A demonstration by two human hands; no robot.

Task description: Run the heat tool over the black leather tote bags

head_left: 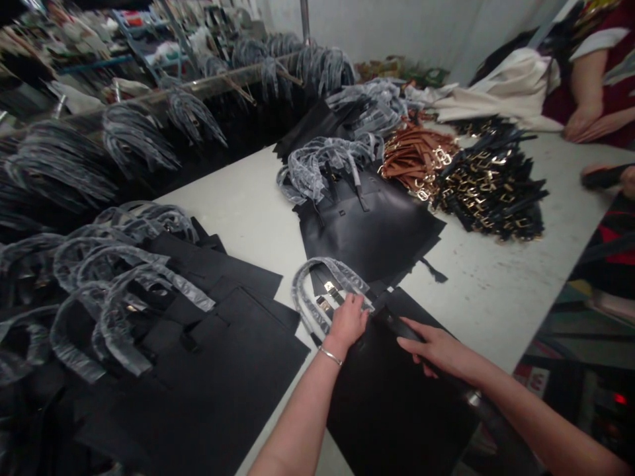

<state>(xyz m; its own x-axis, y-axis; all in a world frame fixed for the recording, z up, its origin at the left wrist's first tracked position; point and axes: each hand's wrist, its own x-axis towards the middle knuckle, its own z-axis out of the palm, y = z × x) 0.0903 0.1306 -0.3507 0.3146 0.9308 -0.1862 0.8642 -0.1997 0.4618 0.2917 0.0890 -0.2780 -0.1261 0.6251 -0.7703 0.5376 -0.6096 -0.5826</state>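
My left hand (347, 322), with a bracelet at the wrist, is closed at the end of a curved bag handle (303, 291) wrapped in clear plastic. Gold-coloured buckles (330, 289) lie inside the handle's curve. Fingers and thumb of my right hand (436, 347) pinch a long black strap (449, 378), which runs back under the forearm and carries a shiny metal piece. Both hands are above a flat black leather panel (391, 410). Just beyond lies a black leather bag piece (367, 225) with plastic-wrapped handles on top.
Black panels with wrapped handles (223, 357) are stacked at left. Brown straps (419, 155) and black buckled straps (491, 185) lie piled at the back of the white table (238, 198). Wrapped handles hang on a rail (198, 86). Another person's hands (595, 122) rest at far right.
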